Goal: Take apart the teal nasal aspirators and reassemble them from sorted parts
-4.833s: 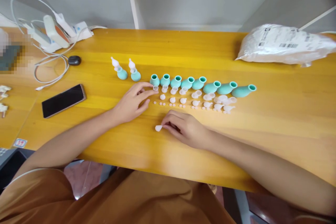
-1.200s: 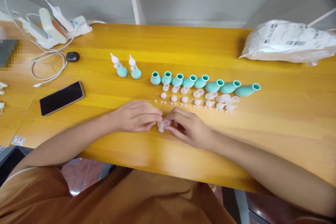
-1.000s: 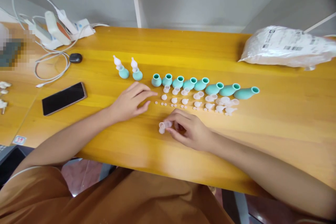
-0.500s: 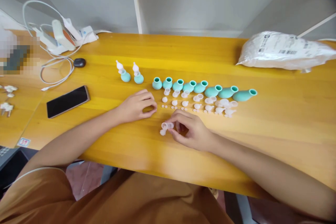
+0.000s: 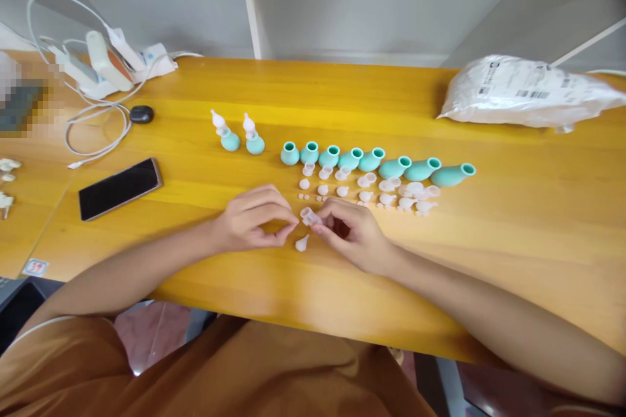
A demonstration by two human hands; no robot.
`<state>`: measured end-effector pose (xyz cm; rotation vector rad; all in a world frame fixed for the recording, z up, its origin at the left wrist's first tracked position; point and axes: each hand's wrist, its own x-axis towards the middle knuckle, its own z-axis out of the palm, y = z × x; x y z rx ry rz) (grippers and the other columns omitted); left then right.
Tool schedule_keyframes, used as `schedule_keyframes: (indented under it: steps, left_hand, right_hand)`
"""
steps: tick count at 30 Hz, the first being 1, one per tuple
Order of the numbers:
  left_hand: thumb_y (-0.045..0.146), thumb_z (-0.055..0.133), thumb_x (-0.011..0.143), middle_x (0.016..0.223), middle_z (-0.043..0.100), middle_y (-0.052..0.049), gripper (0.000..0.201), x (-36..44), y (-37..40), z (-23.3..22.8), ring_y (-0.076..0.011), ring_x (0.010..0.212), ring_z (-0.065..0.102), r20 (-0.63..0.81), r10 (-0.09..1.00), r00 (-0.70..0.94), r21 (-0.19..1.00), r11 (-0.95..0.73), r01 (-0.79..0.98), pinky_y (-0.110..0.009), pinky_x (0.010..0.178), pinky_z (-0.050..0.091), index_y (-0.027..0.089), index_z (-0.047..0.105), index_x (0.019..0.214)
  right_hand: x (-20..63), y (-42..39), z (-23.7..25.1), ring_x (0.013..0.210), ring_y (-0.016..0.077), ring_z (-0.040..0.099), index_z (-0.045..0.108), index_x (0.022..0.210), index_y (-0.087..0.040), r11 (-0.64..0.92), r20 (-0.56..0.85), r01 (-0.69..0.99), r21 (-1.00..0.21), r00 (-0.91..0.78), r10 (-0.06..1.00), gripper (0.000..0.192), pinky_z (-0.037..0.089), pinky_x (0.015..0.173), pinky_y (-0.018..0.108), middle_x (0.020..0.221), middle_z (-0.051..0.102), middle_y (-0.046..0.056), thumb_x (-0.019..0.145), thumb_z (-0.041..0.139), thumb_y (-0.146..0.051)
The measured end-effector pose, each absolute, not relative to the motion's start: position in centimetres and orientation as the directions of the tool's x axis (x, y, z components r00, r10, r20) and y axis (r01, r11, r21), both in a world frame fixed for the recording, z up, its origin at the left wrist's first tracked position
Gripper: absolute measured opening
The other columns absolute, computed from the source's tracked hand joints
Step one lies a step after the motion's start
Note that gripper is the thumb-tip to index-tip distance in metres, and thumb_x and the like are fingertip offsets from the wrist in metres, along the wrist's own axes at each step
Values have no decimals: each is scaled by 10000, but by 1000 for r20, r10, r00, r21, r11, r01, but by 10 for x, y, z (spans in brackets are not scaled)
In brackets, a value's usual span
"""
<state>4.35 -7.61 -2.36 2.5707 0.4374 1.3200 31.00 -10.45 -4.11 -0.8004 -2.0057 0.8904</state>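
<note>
My right hand (image 5: pixel 349 231) pinches a clear plastic connector (image 5: pixel 310 216) by its right side, its round opening facing left. Thumb and fingertips of my left hand (image 5: pixel 259 218) are pressed together just left of that opening; whatever they hold, if anything, is too small to make out. Below, a pale nozzle tip (image 5: pixel 302 243) lies on the table. Beyond my hands runs a row of teal squeeze bulbs (image 5: pixel 351 159) with open necks. In front of them are rows of clear connectors (image 5: pixel 366 179), white nozzle tips (image 5: pixel 365 196) and tiny discs (image 5: pixel 303 196).
Two assembled bulbs with white tips (image 5: pixel 253 140) stand at the back left. A phone (image 5: pixel 120 189), a black mouse (image 5: pixel 141 115), white cables (image 5: pixel 105 143) and a power strip (image 5: pixel 98 86) are on the left. A plastic-wrapped package (image 5: pixel 523 94) lies at the back right.
The pale nozzle tip, earlier beside the connector at my right fingers, now lies apart on the table. My left hand has moved right and down, its fingertips closing next to the connector.
</note>
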Motion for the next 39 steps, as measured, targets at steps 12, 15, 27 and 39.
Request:
schedule_keyframes:
  steps: [12,15,27,39]
  left_hand:
    - [122,831,973,969,823,-74,213,51,-81,-27,-177,829,798,735,379,562,372,-919,133,-290,783,659,182,756,1163]
    - [118,819,988,1019,832,-89,222,49,-81,-29,-185,888,810,724,371,581,384,-917,107,-295,816,662,177,759,1193]
    - [195,799,1035,1002,823,-61,148,44,-79,-31,-159,869,782,681,395,617,398,-907,141,-283,805,635,234,812,1176]
    - [188,799,1024,991,825,-68,100,50,-82,-24,-164,876,806,665,454,593,463,-874,150,-276,825,669,208,782,1121]
  right_hand:
    - [309,-105,-40,631,114,548,766,1028,-188,504,331,215,-837,-534,778,205,411,585,253,823,689,7,1138,653,-320]
    - [310,-105,-40,638,117,560,768,1040,-187,499,323,220,-838,-538,779,205,423,600,258,835,703,12,1142,650,-319]
    - [311,-104,-41,655,127,562,754,1061,-199,533,344,221,-817,-555,758,196,446,603,263,847,684,12,1153,633,-321]
    - [311,-104,-39,664,137,581,754,1081,-205,549,347,240,-801,-561,752,217,456,618,275,852,691,17,1169,618,-348]
